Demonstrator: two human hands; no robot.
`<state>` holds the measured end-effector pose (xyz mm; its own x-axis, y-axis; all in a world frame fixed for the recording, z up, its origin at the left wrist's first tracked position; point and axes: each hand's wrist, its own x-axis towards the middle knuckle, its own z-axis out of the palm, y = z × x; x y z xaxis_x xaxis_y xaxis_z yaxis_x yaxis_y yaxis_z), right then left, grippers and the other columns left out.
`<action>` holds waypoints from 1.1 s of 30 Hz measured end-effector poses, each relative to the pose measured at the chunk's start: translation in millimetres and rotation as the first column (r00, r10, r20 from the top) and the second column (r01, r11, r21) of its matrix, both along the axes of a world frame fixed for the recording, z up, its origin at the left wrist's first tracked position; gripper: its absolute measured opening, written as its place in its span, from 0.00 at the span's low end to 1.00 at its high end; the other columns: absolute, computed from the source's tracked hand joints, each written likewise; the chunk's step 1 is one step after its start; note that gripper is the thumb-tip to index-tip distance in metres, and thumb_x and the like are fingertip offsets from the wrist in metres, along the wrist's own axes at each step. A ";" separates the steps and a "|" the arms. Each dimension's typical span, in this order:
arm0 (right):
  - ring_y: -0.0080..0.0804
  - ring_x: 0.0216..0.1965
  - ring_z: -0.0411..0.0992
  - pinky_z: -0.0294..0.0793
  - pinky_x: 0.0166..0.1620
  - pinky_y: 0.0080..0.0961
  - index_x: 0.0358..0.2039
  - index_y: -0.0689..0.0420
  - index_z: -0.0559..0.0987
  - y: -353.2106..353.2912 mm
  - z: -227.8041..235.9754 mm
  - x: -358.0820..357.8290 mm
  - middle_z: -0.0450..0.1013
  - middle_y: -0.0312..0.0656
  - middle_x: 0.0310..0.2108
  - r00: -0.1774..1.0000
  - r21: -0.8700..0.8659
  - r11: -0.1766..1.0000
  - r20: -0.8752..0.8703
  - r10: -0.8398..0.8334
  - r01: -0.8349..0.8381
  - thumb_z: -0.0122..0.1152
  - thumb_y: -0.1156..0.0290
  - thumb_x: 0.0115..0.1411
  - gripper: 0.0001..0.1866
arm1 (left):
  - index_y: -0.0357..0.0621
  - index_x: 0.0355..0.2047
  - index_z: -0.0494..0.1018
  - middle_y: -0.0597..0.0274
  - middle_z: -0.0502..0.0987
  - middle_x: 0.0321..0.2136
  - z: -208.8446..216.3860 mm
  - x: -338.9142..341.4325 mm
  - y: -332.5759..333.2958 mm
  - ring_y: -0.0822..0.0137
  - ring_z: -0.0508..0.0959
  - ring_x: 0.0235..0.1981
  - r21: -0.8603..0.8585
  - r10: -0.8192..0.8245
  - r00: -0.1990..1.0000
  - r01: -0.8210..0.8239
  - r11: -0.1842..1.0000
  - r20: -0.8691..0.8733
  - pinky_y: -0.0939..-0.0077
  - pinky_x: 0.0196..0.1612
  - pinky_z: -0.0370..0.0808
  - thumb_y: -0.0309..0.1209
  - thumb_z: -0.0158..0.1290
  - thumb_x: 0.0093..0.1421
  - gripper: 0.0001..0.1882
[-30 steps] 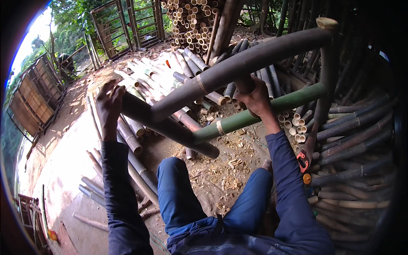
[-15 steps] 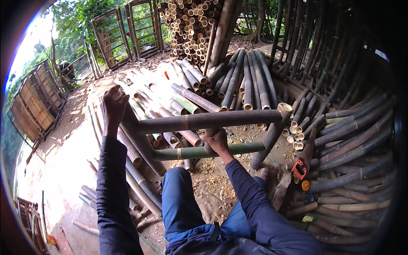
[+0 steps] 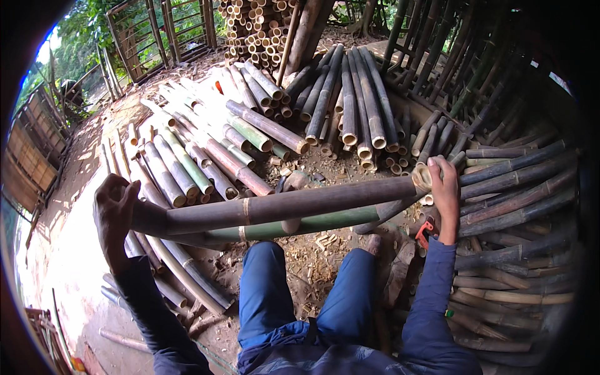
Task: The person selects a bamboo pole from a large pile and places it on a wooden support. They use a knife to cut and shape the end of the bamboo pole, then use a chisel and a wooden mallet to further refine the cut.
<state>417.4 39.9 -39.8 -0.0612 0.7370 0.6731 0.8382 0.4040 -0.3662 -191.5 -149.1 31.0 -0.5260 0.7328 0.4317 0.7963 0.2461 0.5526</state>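
A bamboo frame (image 3: 325, 199) spans the space above my knees, tilted, with its dark bar on the near side. Behind and below that bar runs a green bamboo crosspiece (image 3: 312, 226); a short piece joining the two is mostly hidden. My left hand (image 3: 115, 212) is closed round the end of the left post. At the other side my right hand (image 3: 444, 190) grips the right post at its open, pale-rimmed end (image 3: 422, 177). Parts of both posts are hidden by the bar and my hands.
Cut bamboo poles (image 3: 172, 165) lie beyond the frame, with more poles (image 3: 512, 206) stacked at my right. A handsaw with an orange handle (image 3: 427, 232) rests beside that stack. Wood chips (image 3: 322, 269) cover the ground between my legs. A tall bamboo pile (image 3: 256, 31) stands behind.
My right hand has left the short middle piece and now holds the right post's end. The frame has tipped and come lower and nearer, and my left hand has moved down and left.
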 end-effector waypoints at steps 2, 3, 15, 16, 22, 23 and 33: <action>0.48 0.42 0.74 0.70 0.50 0.38 0.35 0.65 0.80 -5.2 -6.2 0.9 0.77 0.54 0.32 0.982 -0.390 0.919 -0.147 -0.121 0.055 0.53 0.50 0.70 0.26 | 0.40 0.31 0.77 0.62 0.76 0.23 -7.2 9.1 -16.0 0.68 0.75 0.28 0.048 -0.022 0.989 0.015 0.999 0.147 0.71 0.37 0.71 0.40 0.63 0.55 0.15; 0.44 0.37 0.74 0.70 0.47 0.37 0.34 0.65 0.80 -1.1 -18.3 -1.1 0.77 0.53 0.29 0.988 -0.353 0.932 -0.093 -0.125 0.085 0.54 0.51 0.70 0.26 | 0.41 0.30 0.77 0.63 0.76 0.23 -12.1 12.5 -19.8 0.70 0.75 0.28 0.105 -0.027 0.986 0.009 0.994 0.165 0.73 0.37 0.70 0.39 0.63 0.55 0.14; 0.17 0.27 0.63 0.64 0.31 0.19 0.33 0.66 0.77 -22.0 -40.3 -42.7 0.69 0.32 0.24 0.909 -0.301 0.946 -0.350 -0.227 0.120 0.59 0.71 0.64 0.09 | 0.39 0.33 0.72 0.70 0.67 0.29 -10.7 -7.8 -76.6 0.77 0.65 0.33 0.129 0.205 0.972 -0.220 0.967 0.115 0.82 0.41 0.61 0.24 0.55 0.62 0.03; 0.17 0.28 0.63 0.64 0.32 0.18 0.33 0.66 0.77 -25.4 -33.8 -31.3 0.69 0.32 0.25 0.898 -0.313 0.937 -0.350 -0.266 0.156 0.58 0.72 0.64 0.08 | 0.39 0.33 0.72 0.70 0.67 0.30 -18.2 -5.1 -63.9 0.77 0.64 0.34 0.121 0.189 0.974 -0.204 0.972 0.121 0.82 0.42 0.60 0.24 0.54 0.62 0.02; 0.20 0.31 0.64 0.66 0.36 0.20 0.35 0.66 0.76 -15.3 -29.8 -34.3 0.69 0.34 0.28 0.932 -0.318 0.929 -0.240 -0.270 0.187 0.54 0.73 0.66 0.08 | 0.37 0.39 0.75 0.69 0.73 0.35 -10.9 -27.1 -55.2 0.75 0.70 0.41 -0.038 0.200 0.976 -0.198 0.980 0.088 0.79 0.51 0.64 0.30 0.56 0.64 0.08; 0.20 0.31 0.64 0.66 0.36 0.20 0.36 0.67 0.76 -14.8 -29.8 -36.0 0.69 0.35 0.28 0.934 -0.320 0.929 -0.234 -0.270 0.188 0.54 0.73 0.66 0.08 | 0.37 0.38 0.75 0.70 0.72 0.34 -11.2 -26.5 -49.6 0.75 0.70 0.40 -0.035 0.204 0.974 -0.202 0.979 0.099 0.79 0.50 0.64 0.30 0.57 0.64 0.08; 0.32 0.26 0.69 0.70 0.35 0.32 0.32 0.65 0.76 6.8 -37.7 -47.9 0.74 0.45 0.24 0.927 -0.277 0.953 -0.311 -0.209 0.122 0.61 0.69 0.62 0.10 | 0.39 0.26 0.74 0.69 0.71 0.20 -3.3 -10.5 14.8 0.76 0.69 0.25 0.120 0.139 0.983 -0.153 0.981 0.122 0.77 0.32 0.66 0.29 0.58 0.53 0.07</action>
